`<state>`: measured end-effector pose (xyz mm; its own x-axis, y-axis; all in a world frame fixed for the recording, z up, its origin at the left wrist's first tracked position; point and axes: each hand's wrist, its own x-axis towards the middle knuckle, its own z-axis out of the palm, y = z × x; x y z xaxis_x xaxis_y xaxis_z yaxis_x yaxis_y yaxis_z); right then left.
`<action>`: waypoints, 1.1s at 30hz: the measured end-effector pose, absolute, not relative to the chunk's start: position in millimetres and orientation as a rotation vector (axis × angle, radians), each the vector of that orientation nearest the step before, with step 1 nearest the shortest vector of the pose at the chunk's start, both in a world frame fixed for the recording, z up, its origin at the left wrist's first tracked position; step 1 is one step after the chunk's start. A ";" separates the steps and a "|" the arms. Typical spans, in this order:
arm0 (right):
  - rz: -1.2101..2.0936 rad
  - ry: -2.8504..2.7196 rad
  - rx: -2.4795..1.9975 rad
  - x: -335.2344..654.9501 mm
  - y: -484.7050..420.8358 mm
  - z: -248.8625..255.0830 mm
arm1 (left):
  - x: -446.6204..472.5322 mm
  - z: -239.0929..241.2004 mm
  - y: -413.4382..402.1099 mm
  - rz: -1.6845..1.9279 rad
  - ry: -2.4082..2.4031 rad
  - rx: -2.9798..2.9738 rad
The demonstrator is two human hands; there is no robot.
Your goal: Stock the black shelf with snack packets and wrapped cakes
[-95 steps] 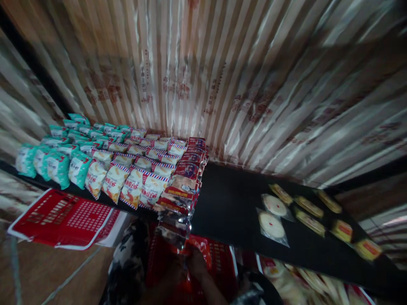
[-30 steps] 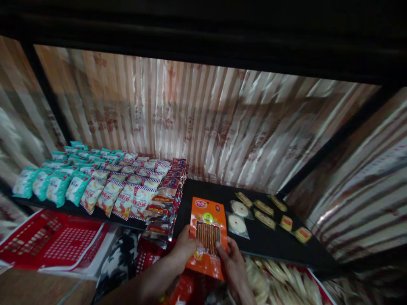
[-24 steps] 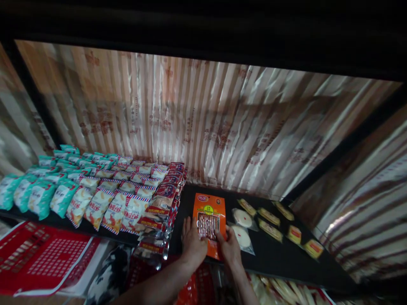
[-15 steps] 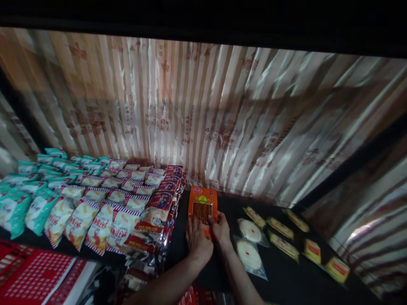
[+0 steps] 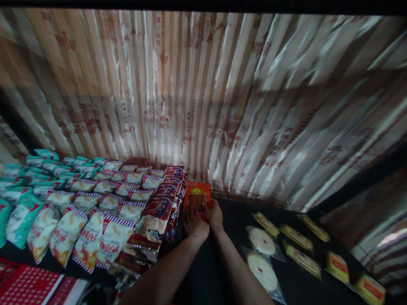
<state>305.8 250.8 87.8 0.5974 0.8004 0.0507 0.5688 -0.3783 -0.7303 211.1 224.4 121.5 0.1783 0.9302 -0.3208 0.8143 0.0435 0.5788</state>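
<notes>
An orange snack packet (image 5: 197, 195) with a clear window lies flat on the black shelf (image 5: 229, 220), far back against the striped backing sheet. My left hand (image 5: 194, 221) rests on its near left edge, fingers flat and pressing. My right hand (image 5: 213, 214) lies on its near right corner, fingers curled against the packet. Directly left of the packet stands a row of dark red snack packets (image 5: 160, 207).
Rows of red-striped white packets (image 5: 104, 212) and teal packets (image 5: 19, 199) fill the shelf's left part. To the right lie round white cakes in clear wrap (image 5: 262, 254) and several small yellow wrapped cakes (image 5: 305, 245). A red basket (image 5: 28, 288) sits below left.
Both hands have slid the orange packet away from the shelf's front edge to the back, beside the dark red packets. My view has moved in closer under the shelf.
</notes>
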 end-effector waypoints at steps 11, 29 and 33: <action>0.194 -1.307 -2.205 306.5 253.0 76.0 | 211.6 122.0 227.3 0.276 1.704 1.764; 0.557 -0.801 -1.554 214.3 74.3 89.4 | 135.4 111.1 57.2 0.967 1.215 1.720; 0.743 -1.071 -1.683 177.2 9.7 63.8 | 81.0 60.8 -0.1 0.818 1.080 1.751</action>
<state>177.2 9.7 63.8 0.4267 0.9044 0.0048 0.3126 -0.1425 -0.9391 81.0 -0.1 60.8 0.4006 0.9130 0.0771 0.3214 -0.2188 0.9213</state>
